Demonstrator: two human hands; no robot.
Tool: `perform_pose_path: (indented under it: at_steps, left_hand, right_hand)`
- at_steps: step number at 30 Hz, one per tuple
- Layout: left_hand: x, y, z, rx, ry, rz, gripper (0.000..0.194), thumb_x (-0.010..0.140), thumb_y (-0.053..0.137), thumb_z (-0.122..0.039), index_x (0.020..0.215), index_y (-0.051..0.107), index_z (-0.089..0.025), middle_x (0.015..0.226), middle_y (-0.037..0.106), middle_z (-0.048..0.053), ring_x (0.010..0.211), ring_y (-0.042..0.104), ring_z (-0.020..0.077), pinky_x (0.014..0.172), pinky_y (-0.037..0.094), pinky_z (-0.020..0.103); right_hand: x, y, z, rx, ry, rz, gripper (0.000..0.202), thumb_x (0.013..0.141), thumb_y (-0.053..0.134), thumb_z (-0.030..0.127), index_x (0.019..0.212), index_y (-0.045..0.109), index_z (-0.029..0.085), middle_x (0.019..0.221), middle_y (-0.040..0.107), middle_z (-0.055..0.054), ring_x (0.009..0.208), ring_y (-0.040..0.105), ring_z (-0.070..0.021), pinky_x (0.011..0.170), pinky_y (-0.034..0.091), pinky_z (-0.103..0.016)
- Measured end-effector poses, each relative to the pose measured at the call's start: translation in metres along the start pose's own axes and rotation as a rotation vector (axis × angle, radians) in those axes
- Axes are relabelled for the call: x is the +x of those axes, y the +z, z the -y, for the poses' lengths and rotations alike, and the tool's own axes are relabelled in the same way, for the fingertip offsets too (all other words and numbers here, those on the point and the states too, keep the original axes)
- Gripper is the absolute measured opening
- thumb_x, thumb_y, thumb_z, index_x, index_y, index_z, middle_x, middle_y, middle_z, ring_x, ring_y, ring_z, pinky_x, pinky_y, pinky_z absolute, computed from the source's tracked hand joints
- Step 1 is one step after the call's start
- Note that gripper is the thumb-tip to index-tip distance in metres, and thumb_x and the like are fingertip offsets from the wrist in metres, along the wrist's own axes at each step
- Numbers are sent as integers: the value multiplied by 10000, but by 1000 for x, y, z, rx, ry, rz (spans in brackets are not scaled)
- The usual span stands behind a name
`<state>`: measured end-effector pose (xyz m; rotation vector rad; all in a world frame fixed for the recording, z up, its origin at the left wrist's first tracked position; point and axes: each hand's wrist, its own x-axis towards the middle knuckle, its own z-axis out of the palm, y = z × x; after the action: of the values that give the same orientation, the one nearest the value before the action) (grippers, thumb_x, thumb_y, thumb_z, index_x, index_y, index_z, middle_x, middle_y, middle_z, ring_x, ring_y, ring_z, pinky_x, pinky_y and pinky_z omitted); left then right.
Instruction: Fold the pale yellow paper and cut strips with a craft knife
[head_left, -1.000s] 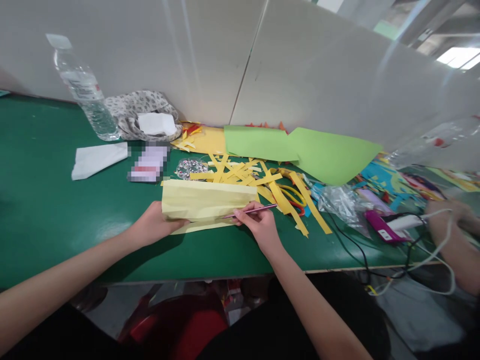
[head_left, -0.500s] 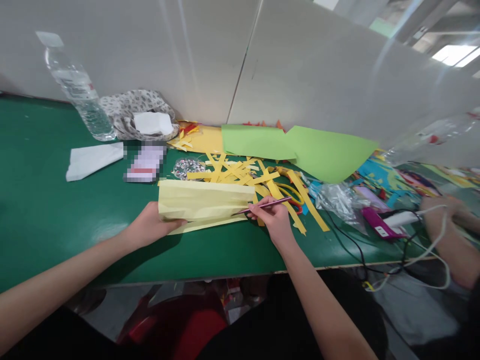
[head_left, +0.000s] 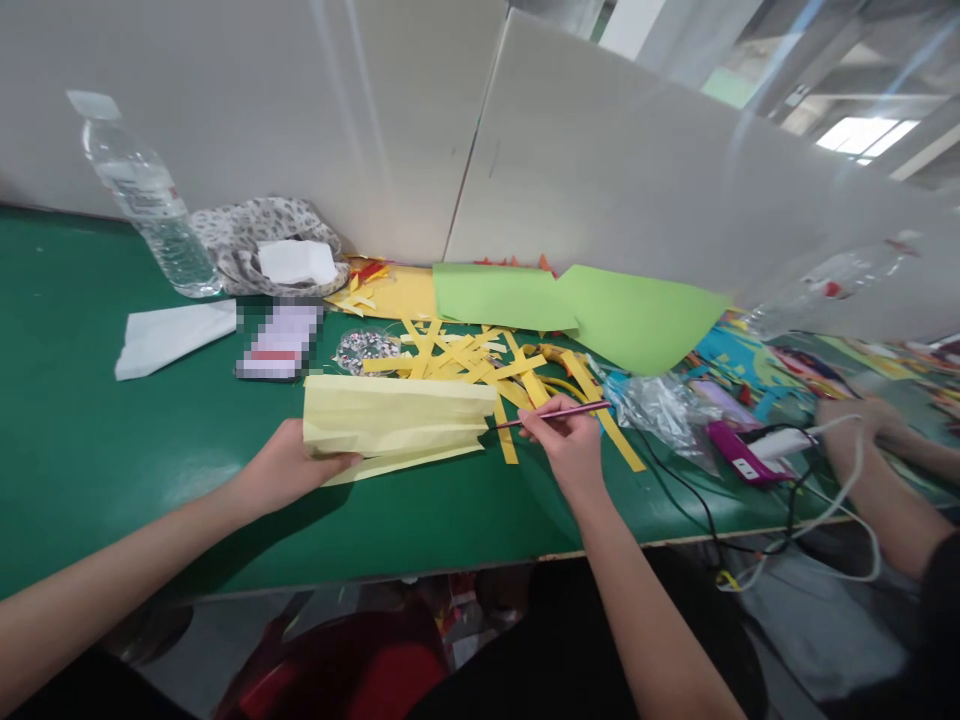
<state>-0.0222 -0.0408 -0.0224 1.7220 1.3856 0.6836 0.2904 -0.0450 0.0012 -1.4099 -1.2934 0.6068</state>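
A folded pale yellow sheet of paper (head_left: 397, 420) lies on the green table (head_left: 90, 440). My left hand (head_left: 289, 465) grips its near left corner. My right hand (head_left: 566, 440) is just right of the sheet and holds a thin purple pencil (head_left: 559, 412), whose tip points left toward the sheet's right edge without touching it. Behind the sheet lies a heap of darker yellow paper strips (head_left: 480, 360).
Two green sheets (head_left: 570, 310) lean at the back by the white divider wall (head_left: 525, 150). A water bottle (head_left: 146, 200), patterned cloth (head_left: 255, 235), white tissue (head_left: 169, 335), crumpled plastic (head_left: 660, 405) and purple device with cables (head_left: 739, 460) lie around. Another person's hands (head_left: 855, 425) work at right.
My right hand with the pencil has drawn away to the right, off the yellow sheet. My left hand has kept its hold on the sheet's corner.
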Motion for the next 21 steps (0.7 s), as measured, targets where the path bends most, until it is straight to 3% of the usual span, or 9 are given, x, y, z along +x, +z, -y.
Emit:
perform_pose_path:
  at_steps: [3,5,9,11,14,21]
  left_hand:
    - [1,1,4,1,19,-3,448,632,657,-433,998,681,-174,1085,686,58,984,640,284,919,493,418]
    - [1,2,7,4,31,-6,427,641,656,-415,998,681,-183,1074,692,46,970,646,278,903,505,398]
    - [2,1,8,35,49,-14,393,640,639,-400,958,698,-175,1019,712,42,944,656,286,866,524,380]
    - [2,1,7,36,59,-14,377,641,631,-400,940,704,-183,1022,711,39,949,655,288,865,523,385]
    - [2,1,4,24,65,-13,392,641,625,-402,957,699,-181,1047,702,47,964,651,286,876,516,392]
    - [2,1,3,42,74,-3,417,660,609,-407,1008,679,-190,1110,674,58,1012,630,280,933,477,423]
  right_hand:
    - [-12,9,11,117,-80,-156,224,689,707,299,614,515,210,498,556,35,467,557,-142,482,427,-267]
    - [-23,20,19,211,-119,-157,224,701,694,303,609,508,219,503,548,43,452,553,-131,469,430,-262]
    - [-41,52,27,243,26,222,220,709,694,345,634,537,211,563,599,10,539,605,-158,526,484,-280]
    - [-45,66,26,234,95,342,239,691,707,368,634,540,208,586,615,-2,591,631,-179,558,503,-290]
    - [-44,76,22,214,145,393,251,684,712,382,639,543,201,587,625,-4,579,632,-178,555,501,-286]
    - [-41,75,18,254,213,388,276,663,728,396,641,528,206,589,639,-4,585,650,-192,573,525,-305]
